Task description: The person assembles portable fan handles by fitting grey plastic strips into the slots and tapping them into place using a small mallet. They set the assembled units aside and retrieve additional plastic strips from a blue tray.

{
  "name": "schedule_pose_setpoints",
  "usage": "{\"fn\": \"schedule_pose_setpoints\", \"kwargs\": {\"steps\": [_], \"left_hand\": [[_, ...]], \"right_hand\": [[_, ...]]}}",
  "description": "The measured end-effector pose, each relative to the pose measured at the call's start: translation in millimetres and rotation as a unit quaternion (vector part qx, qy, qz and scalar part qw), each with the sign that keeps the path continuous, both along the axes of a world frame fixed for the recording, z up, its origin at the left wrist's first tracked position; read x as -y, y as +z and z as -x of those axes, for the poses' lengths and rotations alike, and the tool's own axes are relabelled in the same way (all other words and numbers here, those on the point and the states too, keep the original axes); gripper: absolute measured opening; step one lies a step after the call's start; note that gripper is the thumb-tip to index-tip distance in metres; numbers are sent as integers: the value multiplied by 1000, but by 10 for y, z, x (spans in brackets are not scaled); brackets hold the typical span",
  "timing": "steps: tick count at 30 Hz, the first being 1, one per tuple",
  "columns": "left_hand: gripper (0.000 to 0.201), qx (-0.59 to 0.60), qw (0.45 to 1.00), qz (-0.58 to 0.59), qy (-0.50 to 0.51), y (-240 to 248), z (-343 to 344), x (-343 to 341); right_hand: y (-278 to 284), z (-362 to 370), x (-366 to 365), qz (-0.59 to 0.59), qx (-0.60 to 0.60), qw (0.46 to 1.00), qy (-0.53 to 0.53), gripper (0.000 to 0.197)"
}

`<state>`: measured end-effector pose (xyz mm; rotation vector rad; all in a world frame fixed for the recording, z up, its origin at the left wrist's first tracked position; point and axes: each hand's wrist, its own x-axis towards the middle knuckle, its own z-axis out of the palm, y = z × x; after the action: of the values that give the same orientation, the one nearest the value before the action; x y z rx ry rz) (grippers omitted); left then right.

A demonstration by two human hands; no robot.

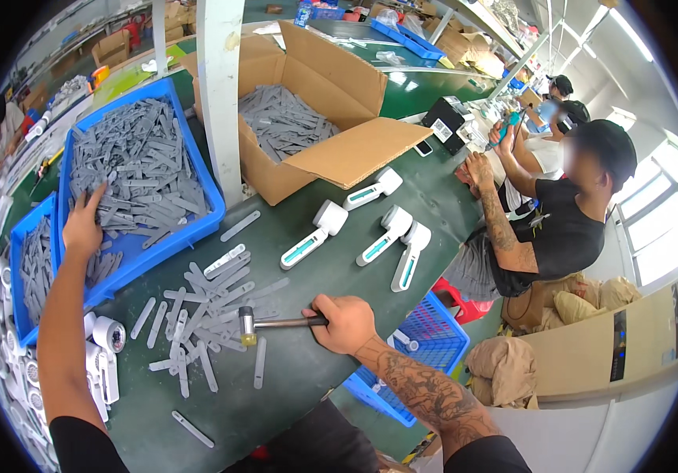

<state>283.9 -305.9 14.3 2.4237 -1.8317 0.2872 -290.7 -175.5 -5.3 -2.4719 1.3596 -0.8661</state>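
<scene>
Over the near part of a blue tray [220, 206] full of grey plastic strips [138, 154], my left hand [84, 223] reaches with fingers spread and touching the strips. I see nothing gripped in it. My right hand [344, 325] is closed around the handle of a small hammer [280, 322], whose metal head with a yellowish face points left. The hammer head is just above or against the right side of a loose pile of grey strips [216, 303] on the green table [276, 410]. A single strip [193, 430] lies apart near the table's front.
Several white handheld devices with teal panels [315, 235] lie beyond my right hand. An open cardboard box [339, 150] of grey strips stands behind a white post [220, 94]. White round-headed parts [102, 347] crowd the left. A blue basket [433, 335] sits below the right edge; co-workers [575, 205] sit beyond.
</scene>
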Motion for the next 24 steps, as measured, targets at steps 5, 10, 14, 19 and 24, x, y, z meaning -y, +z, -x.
{"fn": "schedule_pose_setpoints", "kwargs": {"steps": [5, 10, 14, 19, 24], "left_hand": [[111, 11, 999, -41, 6, 170, 219, 267], [93, 30, 999, -19, -14, 29, 69, 321], [69, -27, 996, 55, -59, 78, 123, 186], [64, -106, 980, 104, -132, 339, 401, -170], [65, -180, 941, 144, -247, 753, 653, -628]], "right_hand": [[8, 24, 11, -1, 0, 1000, -9, 22], [-5, 11, 14, 2, -4, 1000, -7, 23], [1, 17, -10, 4, 2, 1000, -8, 24], [-5, 15, -73, -12, -5, 1000, -25, 24], [-39, 11, -37, -34, 18, 999, -15, 13]]}}
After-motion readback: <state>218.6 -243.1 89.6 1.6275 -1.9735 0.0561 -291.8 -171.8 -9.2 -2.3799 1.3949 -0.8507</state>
